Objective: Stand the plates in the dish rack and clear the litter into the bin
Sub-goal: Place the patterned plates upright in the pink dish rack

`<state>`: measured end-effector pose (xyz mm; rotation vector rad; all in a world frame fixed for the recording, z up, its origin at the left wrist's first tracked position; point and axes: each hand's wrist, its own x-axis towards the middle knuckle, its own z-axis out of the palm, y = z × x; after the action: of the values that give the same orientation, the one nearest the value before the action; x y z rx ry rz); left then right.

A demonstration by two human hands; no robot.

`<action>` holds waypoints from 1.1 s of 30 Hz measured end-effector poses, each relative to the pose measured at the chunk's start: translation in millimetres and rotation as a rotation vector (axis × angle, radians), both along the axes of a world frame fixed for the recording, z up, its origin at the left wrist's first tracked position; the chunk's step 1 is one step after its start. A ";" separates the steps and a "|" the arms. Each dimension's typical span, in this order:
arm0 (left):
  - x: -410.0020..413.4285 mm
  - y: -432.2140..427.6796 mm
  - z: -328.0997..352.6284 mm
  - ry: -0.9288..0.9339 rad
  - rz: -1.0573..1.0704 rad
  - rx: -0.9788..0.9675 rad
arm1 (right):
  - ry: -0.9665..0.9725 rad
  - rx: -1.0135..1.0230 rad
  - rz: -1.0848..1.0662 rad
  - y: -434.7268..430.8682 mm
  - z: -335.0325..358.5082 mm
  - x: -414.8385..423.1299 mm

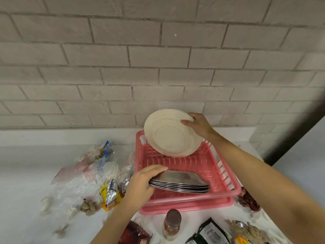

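Much litter (98,173) flanks rack (222,170) | left grip (140,184) holds steel plates (184,184) | right grip (200,125) holds cream plate (168,136)

White counter (35,173) is stretching out in front of me. Pink dish rack (223,173) is sitting on its pink drip tray (184,207), right of centre.

Left of the rack:
- clear plastic bag (73,182) is lying crumpled
- blue wrapper (106,150) is poking up behind it
- yellow foil wrapper (110,194) and brown wad (88,206) are lying nearer me

Nearest me:
- brown-lidded jar (172,224) is standing upright
- black pouch (211,233) is lying to its right
- dark red wrapper (133,233) is lying to its left

Second red wrapper (248,199) is lying beside the rack's near right corner.
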<state>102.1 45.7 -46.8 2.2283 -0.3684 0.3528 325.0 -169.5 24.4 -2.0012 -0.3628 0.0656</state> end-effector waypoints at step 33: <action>-64.8 82.2 46.0 0.541 0.165 -1.658 | -1.025 -0.501 0.592 66.1 16.1 -205.2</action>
<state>37.3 127.9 -0.8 0.6345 0.3491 0.0331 119.7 -103.4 40.5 -2.1998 -1.7210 -0.5689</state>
